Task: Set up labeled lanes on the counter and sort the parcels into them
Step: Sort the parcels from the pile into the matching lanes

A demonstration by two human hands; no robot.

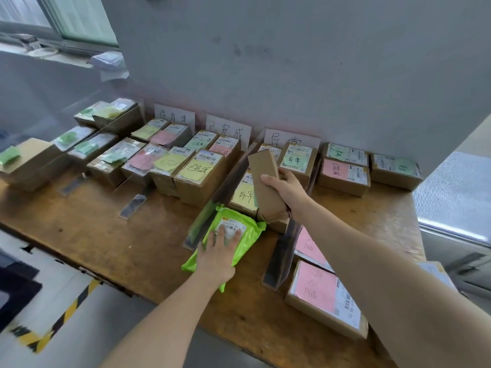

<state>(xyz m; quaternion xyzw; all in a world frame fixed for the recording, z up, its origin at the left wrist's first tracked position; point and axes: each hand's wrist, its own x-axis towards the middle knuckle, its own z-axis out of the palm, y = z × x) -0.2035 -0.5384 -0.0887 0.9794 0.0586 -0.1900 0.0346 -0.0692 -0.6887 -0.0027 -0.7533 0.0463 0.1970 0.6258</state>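
My left hand [219, 254] presses flat, fingers spread, on a green plastic mailer [249, 236] with a white label, lying on the wooden counter [119, 235]. My right hand [285, 188] grips a plain brown cardboard box [265, 181], tilted on end above the third lane. Under it sits a box with a yellow note [243, 193]. Three white lane labels stand against the wall: left [174, 116], middle [228, 128], right [291, 139]. Clear dividers [212, 208] [281, 256] bound the lane.
Rows of cardboard parcels with yellow, pink and green notes fill the left lanes [191, 168]. More boxes with pink notes lie at the right [342, 173] and near the front right edge [322, 298]. The counter's front edge drops to a floor with hazard tape [63, 314].
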